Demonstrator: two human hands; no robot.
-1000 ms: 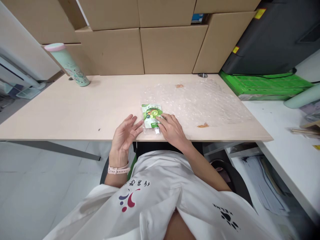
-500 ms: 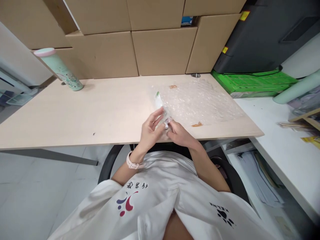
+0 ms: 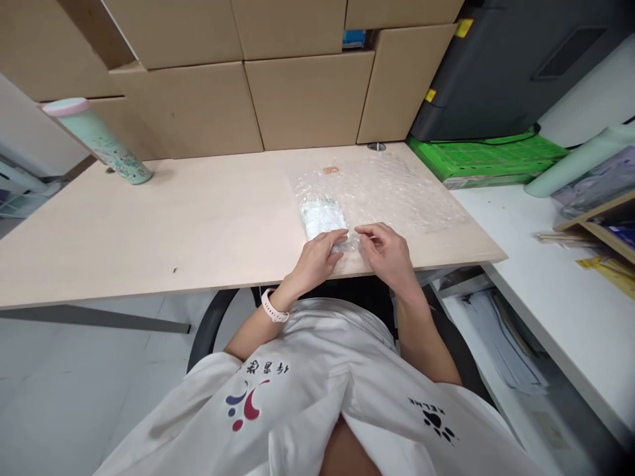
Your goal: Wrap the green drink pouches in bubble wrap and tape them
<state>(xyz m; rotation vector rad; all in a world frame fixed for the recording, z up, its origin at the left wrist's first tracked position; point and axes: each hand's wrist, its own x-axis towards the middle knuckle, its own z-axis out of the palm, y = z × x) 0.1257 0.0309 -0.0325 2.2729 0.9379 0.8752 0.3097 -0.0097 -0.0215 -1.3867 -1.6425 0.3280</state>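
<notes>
While lying flat, pale bubble-wrapped pouch (image 3: 323, 217), left hand (image 3: 317, 258) pinching it, right hand (image 3: 387, 254) gripping wrap.

The bubble wrap sheet (image 3: 391, 192) is clear with a dimpled pattern, and the wrapped pouch (image 3: 322, 218) shows pale bluish-white through it on the light beige wooden desk (image 3: 149, 225). The tumbler (image 3: 96, 139) is mint green with a pink lid and small printed figures; the cardboard boxes (image 3: 307, 99) are plain brown. The crate (image 3: 481, 162) is bright green, the watch strap (image 3: 274, 309) pale pink, and the white shirt (image 3: 317, 403) carries red and navy marks.
</notes>
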